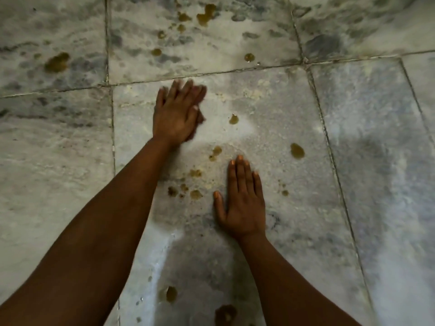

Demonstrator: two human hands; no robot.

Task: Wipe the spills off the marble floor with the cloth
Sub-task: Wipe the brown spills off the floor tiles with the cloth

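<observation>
My left hand (pixel 175 114) lies flat and motion-blurred on the grey-white marble floor (pixel 270 102), pressing on a small dark brownish cloth (pixel 201 118) that only peeks out at the thumb side. My right hand (pixel 242 203) rests palm down, fingers apart, holding nothing. Yellow-brown spills dot the tiles: one drop (pixel 234 119) just right of the left hand, another (pixel 297 151) farther right, and a cluster (pixel 196 194) between my hands. More spills sit on the far tiles (pixel 206 15) and near me (pixel 171 294).
Dark grout lines (pixel 110 128) split the floor into large tiles. A larger spill (pixel 57 63) lies on the far left tile. My shadow darkens the floor between my forearms (pixel 202 267).
</observation>
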